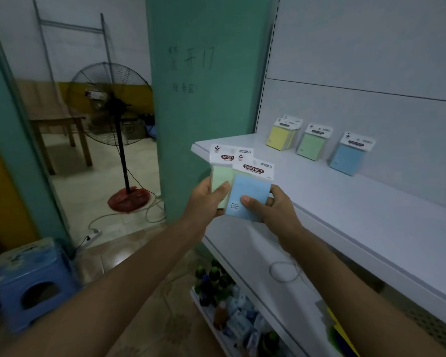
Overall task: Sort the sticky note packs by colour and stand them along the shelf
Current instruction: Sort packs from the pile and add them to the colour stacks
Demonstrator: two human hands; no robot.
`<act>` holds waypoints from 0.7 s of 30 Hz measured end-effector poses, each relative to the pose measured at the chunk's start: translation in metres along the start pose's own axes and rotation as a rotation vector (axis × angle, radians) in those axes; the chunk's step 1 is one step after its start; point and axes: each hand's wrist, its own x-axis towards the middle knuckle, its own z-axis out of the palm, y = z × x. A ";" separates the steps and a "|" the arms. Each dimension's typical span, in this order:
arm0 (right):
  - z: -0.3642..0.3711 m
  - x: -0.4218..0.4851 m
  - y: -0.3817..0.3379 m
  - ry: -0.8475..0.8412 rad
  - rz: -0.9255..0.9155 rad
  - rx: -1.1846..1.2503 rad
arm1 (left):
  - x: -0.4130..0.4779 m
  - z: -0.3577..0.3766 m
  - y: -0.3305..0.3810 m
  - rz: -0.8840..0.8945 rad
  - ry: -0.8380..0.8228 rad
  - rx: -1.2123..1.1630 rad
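Note:
My left hand (208, 199) grips a green sticky note pack (220, 180) with the thumb across its front. My right hand (271, 206) pinches a blue sticky note pack (249, 190) at its lower right corner; this pack overlaps the green one. Both packs are held in front of the left end of the white shelf (345, 199). Against the shelf's back panel stand yellow packs (282, 136), a green pack (313, 145) and a blue pack (348, 158), left to right.
A teal pillar (204, 86) stands left of the shelf. A lower shelf (255, 256) carries a white cable loop (285, 271), and assorted goods (229, 310) lie below. A standing fan (112, 104) and a blue plastic stool (34, 282) are on the floor at left.

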 end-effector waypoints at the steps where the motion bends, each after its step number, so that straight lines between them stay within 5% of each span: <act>1: 0.002 0.003 0.000 0.014 0.002 0.010 | 0.003 -0.001 0.000 0.010 -0.006 0.008; 21: 0.040 0.096 0.025 0.032 0.041 0.193 | 0.091 -0.051 0.007 0.055 -0.108 0.101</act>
